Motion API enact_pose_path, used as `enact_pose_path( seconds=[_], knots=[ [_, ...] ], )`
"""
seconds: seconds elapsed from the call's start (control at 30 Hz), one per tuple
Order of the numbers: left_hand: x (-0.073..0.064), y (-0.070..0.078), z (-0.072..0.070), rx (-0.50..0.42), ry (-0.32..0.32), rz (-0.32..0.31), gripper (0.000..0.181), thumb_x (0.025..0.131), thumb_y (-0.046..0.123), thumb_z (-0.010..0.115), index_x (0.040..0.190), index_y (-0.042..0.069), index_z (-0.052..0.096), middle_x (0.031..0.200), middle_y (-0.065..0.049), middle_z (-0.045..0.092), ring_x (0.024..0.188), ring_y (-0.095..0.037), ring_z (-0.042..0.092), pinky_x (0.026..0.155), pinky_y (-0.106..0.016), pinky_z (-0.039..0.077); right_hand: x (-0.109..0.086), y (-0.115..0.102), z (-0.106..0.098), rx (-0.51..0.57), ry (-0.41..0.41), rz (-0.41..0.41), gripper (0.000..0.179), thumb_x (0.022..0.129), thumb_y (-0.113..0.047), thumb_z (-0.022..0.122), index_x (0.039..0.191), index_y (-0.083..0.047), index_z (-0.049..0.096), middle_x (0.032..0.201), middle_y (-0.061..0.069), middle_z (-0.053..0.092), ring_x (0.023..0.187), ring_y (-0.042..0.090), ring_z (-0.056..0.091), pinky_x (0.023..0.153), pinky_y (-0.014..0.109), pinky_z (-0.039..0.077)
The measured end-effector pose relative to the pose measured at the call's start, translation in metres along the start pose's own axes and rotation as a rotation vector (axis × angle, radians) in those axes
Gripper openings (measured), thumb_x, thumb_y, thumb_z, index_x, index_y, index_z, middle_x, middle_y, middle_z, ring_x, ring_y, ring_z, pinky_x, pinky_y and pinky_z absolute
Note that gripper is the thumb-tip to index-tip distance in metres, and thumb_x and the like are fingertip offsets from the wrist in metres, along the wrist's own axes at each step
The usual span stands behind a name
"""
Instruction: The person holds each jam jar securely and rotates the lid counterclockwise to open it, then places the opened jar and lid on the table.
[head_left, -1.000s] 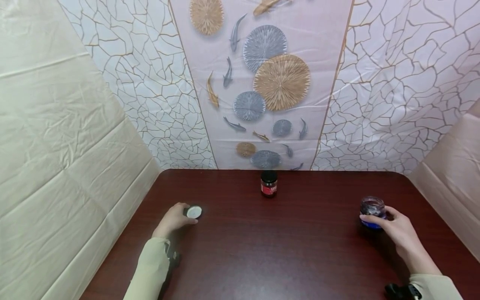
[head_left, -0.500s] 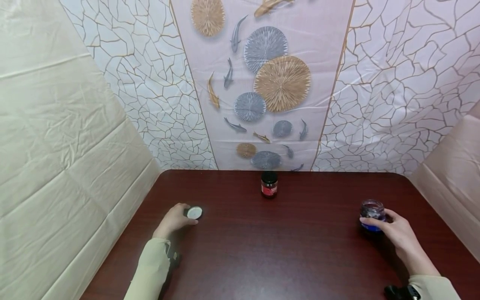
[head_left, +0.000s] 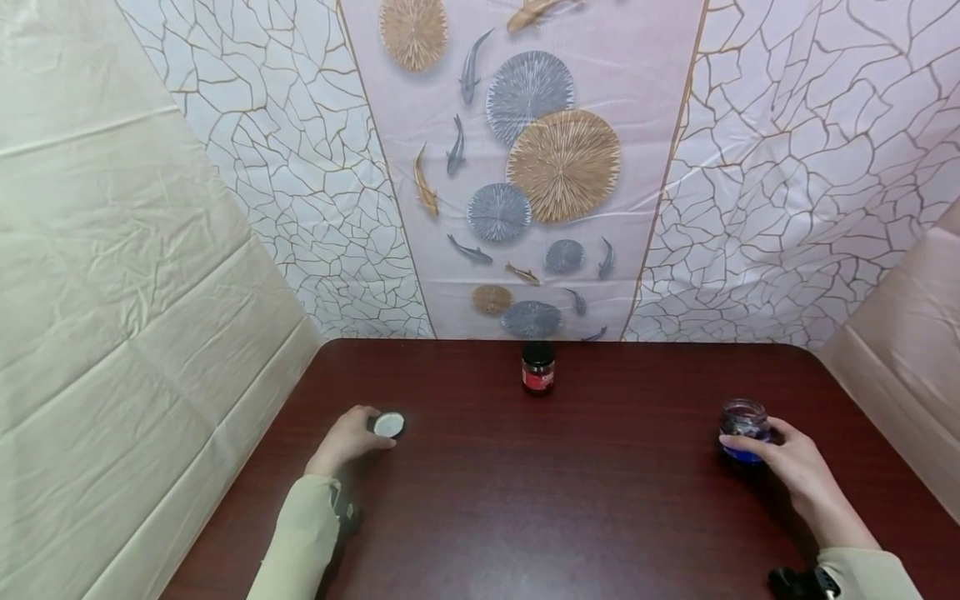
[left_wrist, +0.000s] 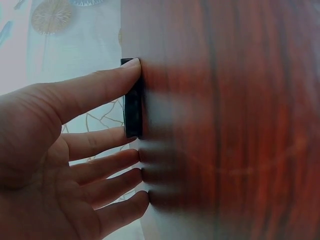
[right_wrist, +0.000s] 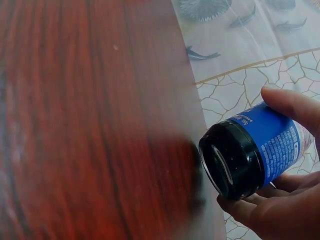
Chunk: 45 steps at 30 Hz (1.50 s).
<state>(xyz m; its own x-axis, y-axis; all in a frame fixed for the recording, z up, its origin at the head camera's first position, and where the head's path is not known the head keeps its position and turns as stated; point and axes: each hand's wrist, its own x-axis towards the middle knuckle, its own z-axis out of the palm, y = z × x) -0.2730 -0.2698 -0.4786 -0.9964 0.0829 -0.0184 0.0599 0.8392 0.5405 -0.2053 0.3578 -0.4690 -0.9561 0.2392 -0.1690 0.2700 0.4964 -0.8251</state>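
On the left of the table, my left hand (head_left: 347,438) pinches a round black lid (head_left: 388,425) between thumb and index finger. The lid's white inside faces up in the head view; the left wrist view shows its black rim (left_wrist: 133,107) edge-on at the tabletop, other fingertips touching down beside it. Over at the right, my right hand (head_left: 801,467) grips an uncapped glass jar (head_left: 745,432) with dark contents and a blue label. In the right wrist view the jar's dark base (right_wrist: 232,162) is tilted and close to the tabletop; whether it touches I cannot tell.
A second jar (head_left: 538,368) with a black lid and a red label stands upright at the table's back edge, near the middle. The dark wooden table (head_left: 555,500) meets a patterned cloth (head_left: 525,250) behind it. Beige cloth (head_left: 150,333) hangs along the sides.
My right hand has lowered the blue-labelled jar slightly toward the table, mostly in the first half second. My left hand and the lid have stayed where they were.
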Motion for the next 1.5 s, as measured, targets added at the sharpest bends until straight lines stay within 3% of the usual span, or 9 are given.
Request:
enact_pose_path(
  seconds=[0.33, 0.5, 0.77, 0.9, 1.1, 1.23, 1.37, 1.5],
  knots=[
    [0.001, 0.003, -0.001, 0.01, 0.007, -0.018, 0.064, 0.076, 0.022, 0.087, 0.123, -0.013, 0.061, 0.118, -0.025, 0.064, 0.107, -0.038, 0.061, 0.096, -0.055, 0.048, -0.001, 0.002, 0.0, 0.005, 0.031, -0.037, 0.091, 0.091, -0.044, 0.074, 0.149, 0.011, 0.031, 0.145, 0.034, 0.038, 0.118, 0.035, 0.038, 0.075, 0.017, 0.035],
    [0.002, 0.003, 0.0, 0.014, 0.007, -0.012, 0.065, 0.076, 0.021, 0.087, 0.124, -0.014, 0.06, 0.12, -0.027, 0.063, 0.11, -0.039, 0.06, 0.097, -0.056, 0.047, -0.001, 0.005, -0.003, -0.012, 0.047, -0.052, 0.088, 0.09, -0.043, 0.075, 0.146, 0.011, 0.033, 0.142, 0.034, 0.041, 0.116, 0.033, 0.04, 0.078, 0.02, 0.034],
    [0.002, 0.004, 0.0, 0.014, 0.005, -0.016, 0.065, 0.077, 0.021, 0.087, 0.125, -0.014, 0.06, 0.121, -0.027, 0.063, 0.11, -0.039, 0.06, 0.098, -0.055, 0.047, -0.002, 0.013, -0.006, -0.038, 0.097, -0.13, 0.078, 0.085, -0.034, 0.082, 0.138, 0.01, 0.043, 0.118, 0.018, 0.059, 0.095, 0.01, 0.046, 0.072, 0.018, 0.035],
    [0.002, 0.005, 0.0, 0.012, 0.009, -0.006, 0.066, 0.077, 0.022, 0.086, 0.126, -0.014, 0.059, 0.122, -0.027, 0.062, 0.111, -0.039, 0.059, 0.098, -0.055, 0.047, -0.002, 0.014, -0.007, -0.041, 0.09, -0.134, 0.079, 0.086, -0.034, 0.081, 0.138, 0.011, 0.041, 0.122, 0.023, 0.057, 0.096, 0.012, 0.046, 0.072, 0.019, 0.035],
    [0.003, 0.004, 0.001, 0.009, 0.008, 0.007, 0.069, 0.078, 0.023, 0.086, 0.128, -0.013, 0.058, 0.124, -0.028, 0.062, 0.114, -0.041, 0.058, 0.1, -0.055, 0.046, -0.002, 0.014, -0.008, -0.041, 0.082, -0.129, 0.079, 0.087, -0.034, 0.08, 0.138, 0.011, 0.041, 0.118, 0.019, 0.058, 0.095, 0.011, 0.046, 0.071, 0.019, 0.036],
    [0.004, 0.001, 0.002, 0.016, 0.005, 0.021, 0.07, 0.078, 0.027, 0.085, 0.129, -0.012, 0.058, 0.123, -0.027, 0.063, 0.114, -0.04, 0.059, 0.099, -0.054, 0.046, -0.004, 0.013, -0.008, -0.032, 0.066, -0.113, 0.082, 0.088, -0.036, 0.079, 0.142, 0.011, 0.038, 0.129, 0.028, 0.053, 0.101, 0.017, 0.046, 0.076, 0.021, 0.034],
    [0.002, 0.0, 0.0, 0.0, 0.009, 0.012, 0.066, 0.083, 0.029, 0.081, 0.131, -0.011, 0.058, 0.124, -0.025, 0.063, 0.113, -0.039, 0.059, 0.098, -0.054, 0.047, -0.005, 0.009, -0.01, 0.009, 0.022, -0.101, 0.088, 0.092, -0.038, 0.074, 0.152, 0.007, 0.028, 0.148, 0.031, 0.037, 0.117, 0.028, 0.042, 0.082, 0.022, 0.034],
    [0.002, 0.001, -0.004, -0.029, 0.029, 0.002, 0.064, 0.089, 0.029, 0.076, 0.136, -0.008, 0.054, 0.131, -0.027, 0.06, 0.121, -0.041, 0.056, 0.102, -0.056, 0.044, -0.009, 0.006, -0.015, 0.103, -0.009, -0.123, 0.08, 0.096, -0.037, 0.07, 0.159, -0.017, 0.025, 0.158, 0.02, 0.027, 0.139, 0.026, 0.03, 0.088, 0.013, 0.035]
  ],
)
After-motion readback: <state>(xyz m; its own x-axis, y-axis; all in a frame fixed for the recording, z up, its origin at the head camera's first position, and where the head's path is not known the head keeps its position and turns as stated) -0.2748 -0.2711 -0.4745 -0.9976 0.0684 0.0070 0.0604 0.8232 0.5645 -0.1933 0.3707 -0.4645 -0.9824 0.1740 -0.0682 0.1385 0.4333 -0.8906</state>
